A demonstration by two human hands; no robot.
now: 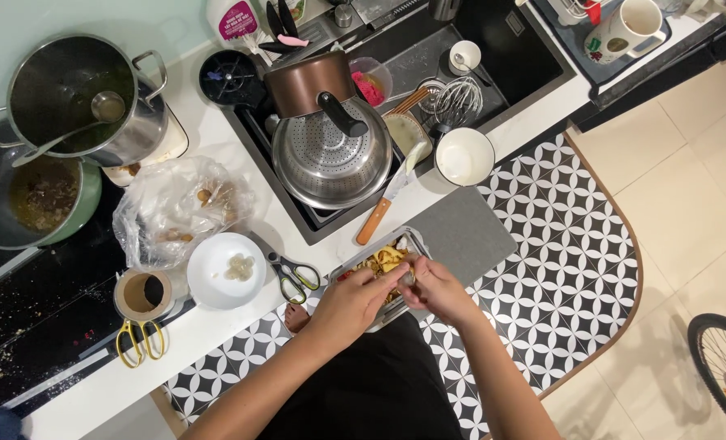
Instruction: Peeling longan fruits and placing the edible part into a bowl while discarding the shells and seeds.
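Note:
My left hand (353, 303) and my right hand (435, 287) meet over a small metal tray (361, 262) of yellow peels at the counter's front edge. Between the fingertips of both hands is a small pale round fruit (408, 278); how much each hand grips it is hard to tell. A white plate (216, 281) with a few peeled pale fruits lies to the left of the tray. Green-handled scissors (295, 275) lie between plate and tray.
A clear plastic bag (176, 208) with brown fruits lies behind the plate. The sink (493, 49) holds a metal colander (330, 163), a brown pot, a whisk and a white bowl (464, 156). A wooden-handled knife (383, 208), yellow scissors (139, 342), a tape roll (141, 293) and two large pots (78, 98) stand around.

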